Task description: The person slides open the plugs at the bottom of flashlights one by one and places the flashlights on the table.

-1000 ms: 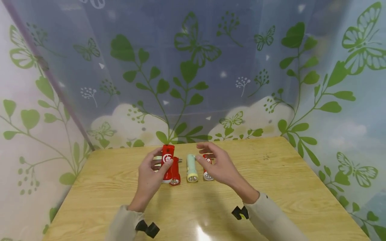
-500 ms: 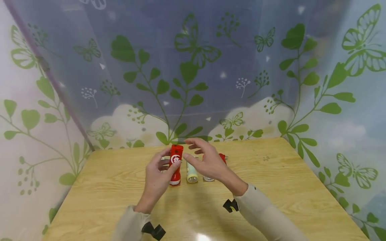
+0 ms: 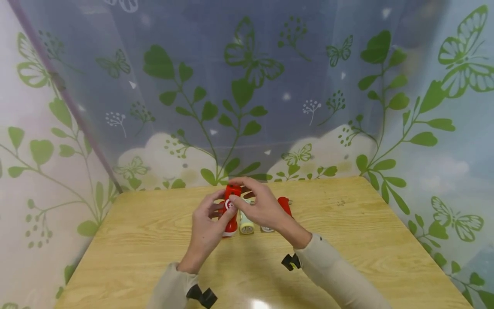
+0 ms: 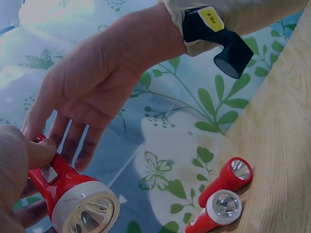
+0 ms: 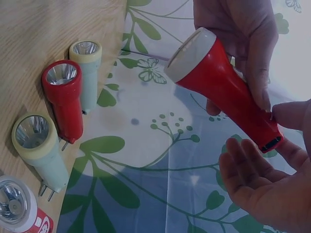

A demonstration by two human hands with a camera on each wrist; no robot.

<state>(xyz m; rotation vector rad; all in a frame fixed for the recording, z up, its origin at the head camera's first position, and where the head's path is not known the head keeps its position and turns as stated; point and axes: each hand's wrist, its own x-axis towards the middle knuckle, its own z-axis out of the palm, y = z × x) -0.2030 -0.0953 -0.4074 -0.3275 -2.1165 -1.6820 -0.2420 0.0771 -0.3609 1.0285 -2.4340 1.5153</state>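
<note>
My left hand grips a red flashlight with a white head rim, tilted above the table. In the right wrist view, the thumb and index finger of my right hand pinch the tail end of that flashlight; its other fingers stay loose below. The left wrist view shows the flashlight's lens, its silver switch and my left thumb beside it. Close by on the table, a light green flashlight with a yellow rim stands right of the held one. Part of a red flashlight shows behind my right hand.
The right wrist view shows a row of flashlights on the wooden table: a far light green one, a red one, a nearer light green one and a white-rimmed red one. A patterned curtain hangs behind.
My left hand has carried the red flashlight to the right. My right hand has moved left and now takes hold of its tail end. The flashlights on the table look unmoved.
</note>
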